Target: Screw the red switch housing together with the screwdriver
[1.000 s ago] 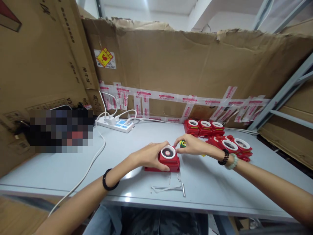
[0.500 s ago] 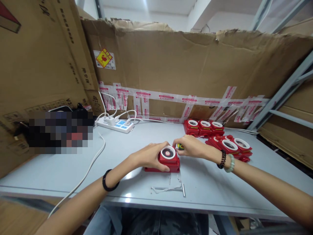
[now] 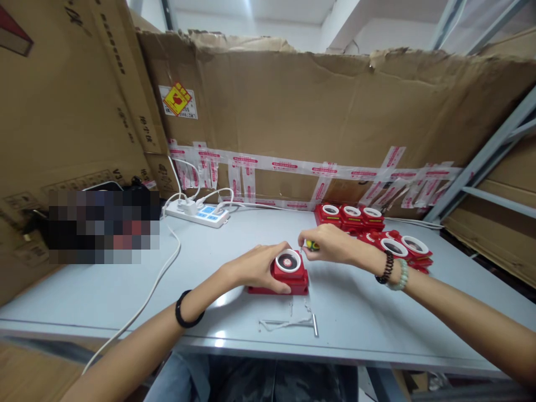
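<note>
My left hand [image 3: 256,267] is wrapped round a red box-shaped device [image 3: 297,285] with a white ring [image 3: 288,270] and a dark round window on top, holding it down on the table. In my right hand [image 3: 329,244] is a small screwdriver with a yellow and dark green handle [image 3: 312,245]. Its thin tip is just off the device's back right corner; whether it touches is hard to tell. On the table in front of the device lie a screw [image 3: 291,309] and a T-shaped metal rod [image 3: 315,325] with a thin white cord.
Several similar red devices stand at the back right, one row [image 3: 352,218] behind a second group [image 3: 404,251]. A white power strip [image 3: 196,213] with plugs and a trailing cable [image 3: 154,279] lies at left. Cardboard walls [image 3: 272,111] and a metal shelf frame [image 3: 481,151] bound the table.
My right hand has drawn slightly up and to the right with the screwdriver, away from the red device. My left hand and the device have stayed in place.
</note>
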Action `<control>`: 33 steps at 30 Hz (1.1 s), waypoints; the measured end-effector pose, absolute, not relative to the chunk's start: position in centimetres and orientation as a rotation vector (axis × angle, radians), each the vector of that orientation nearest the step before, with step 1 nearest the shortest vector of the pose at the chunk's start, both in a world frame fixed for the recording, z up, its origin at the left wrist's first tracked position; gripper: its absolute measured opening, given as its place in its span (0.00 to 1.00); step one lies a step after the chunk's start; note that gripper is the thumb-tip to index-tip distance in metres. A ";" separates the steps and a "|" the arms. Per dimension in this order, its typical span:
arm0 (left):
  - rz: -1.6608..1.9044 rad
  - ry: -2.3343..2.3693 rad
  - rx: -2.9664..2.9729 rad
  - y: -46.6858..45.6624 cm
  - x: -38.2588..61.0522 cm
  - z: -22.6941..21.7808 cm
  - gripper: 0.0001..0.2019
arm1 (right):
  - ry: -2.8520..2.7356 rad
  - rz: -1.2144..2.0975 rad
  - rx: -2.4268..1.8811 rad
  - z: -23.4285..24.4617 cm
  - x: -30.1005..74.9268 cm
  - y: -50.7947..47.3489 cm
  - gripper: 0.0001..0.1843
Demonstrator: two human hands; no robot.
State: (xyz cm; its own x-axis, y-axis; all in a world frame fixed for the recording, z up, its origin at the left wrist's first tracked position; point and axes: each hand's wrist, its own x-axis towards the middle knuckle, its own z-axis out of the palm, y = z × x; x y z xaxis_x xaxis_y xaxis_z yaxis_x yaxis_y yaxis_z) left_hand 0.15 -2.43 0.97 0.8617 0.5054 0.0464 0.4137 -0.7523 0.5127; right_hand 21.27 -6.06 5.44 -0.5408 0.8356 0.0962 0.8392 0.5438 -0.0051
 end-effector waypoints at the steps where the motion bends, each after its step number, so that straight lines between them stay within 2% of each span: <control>1: 0.252 0.674 2.528 -2.4 0.1 0.9 0.29 | -2.632 -0.024 -1.473 5.8 21.4 -6.4 0.09; 7: 0.273 0.648 2.488 -2.4 0.1 0.9 0.29 | -2.392 0.574 -1.579 5.0 20.0 -11.0 0.06; 13: 0.307 0.659 2.477 -2.4 0.2 0.9 0.28 | -2.247 0.573 -1.711 0.6 18.3 -13.4 0.09; 17: 0.333 0.685 2.483 -2.4 0.2 0.7 0.28 | -2.268 0.506 -1.747 -0.4 17.8 -13.8 0.10; 22: 0.388 0.772 2.475 -2.6 0.2 0.5 0.31 | -2.179 0.462 -1.757 1.8 17.7 -14.2 0.12; 25: 0.392 0.810 2.450 -2.3 -0.5 0.7 0.34 | -2.026 0.500 -1.611 4.6 18.1 -14.1 0.09; 29: 0.384 0.545 2.394 -1.1 -1.8 1.5 0.33 | -1.741 0.366 -1.400 7.8 18.6 -14.0 0.08; 33: 0.437 0.269 2.376 0.0 -2.3 2.0 0.30 | -1.546 0.399 -1.276 9.0 18.4 -13.7 0.10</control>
State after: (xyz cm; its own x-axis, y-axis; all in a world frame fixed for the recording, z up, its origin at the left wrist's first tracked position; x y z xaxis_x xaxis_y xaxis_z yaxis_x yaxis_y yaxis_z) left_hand -2.25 0.00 1.96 0.9217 0.3073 0.2367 0.0728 -0.7365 0.6725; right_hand 18.44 -13.67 9.03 0.1113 0.8612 0.4959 0.5139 0.3772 -0.7705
